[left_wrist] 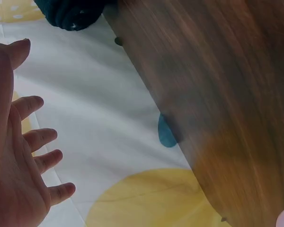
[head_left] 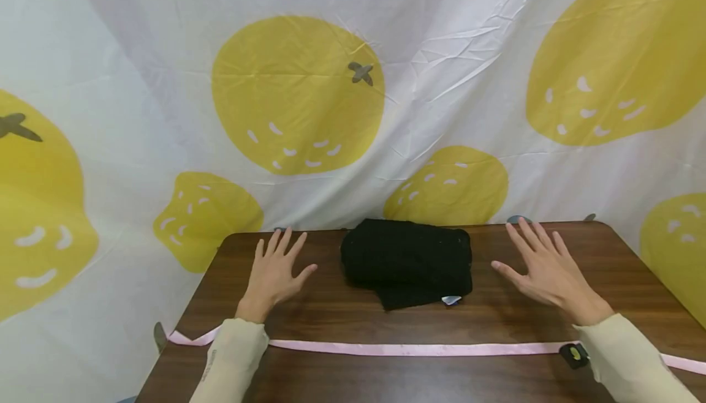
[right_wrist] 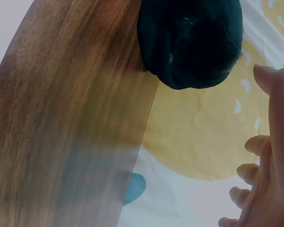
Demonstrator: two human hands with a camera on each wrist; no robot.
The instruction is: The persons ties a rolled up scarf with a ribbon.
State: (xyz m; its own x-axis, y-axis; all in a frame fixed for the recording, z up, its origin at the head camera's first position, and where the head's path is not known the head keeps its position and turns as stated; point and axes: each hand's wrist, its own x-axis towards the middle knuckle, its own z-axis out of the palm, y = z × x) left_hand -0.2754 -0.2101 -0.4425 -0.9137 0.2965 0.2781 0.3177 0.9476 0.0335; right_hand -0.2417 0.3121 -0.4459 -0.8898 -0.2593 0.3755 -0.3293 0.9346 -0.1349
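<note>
A bundle of black cloth, folded or rolled thick, lies at the back middle of the table. One flap hangs out toward the front, with a small white tag at its corner. To the left of the bundle my left hand is held with fingers straight and spread, palm down. My right hand mirrors it on the other side, fingers spread as well. Both hands are apart from the cloth and hold nothing. In the right wrist view the rounded end of the cloth shows beyond the thumb.
A pink ribbon runs across the brown wooden table in front of the cloth, passing by both forearms. Near the right sleeve sits a small black object with a yellow-green spot. Behind the table hangs a white curtain printed with yellow fruit.
</note>
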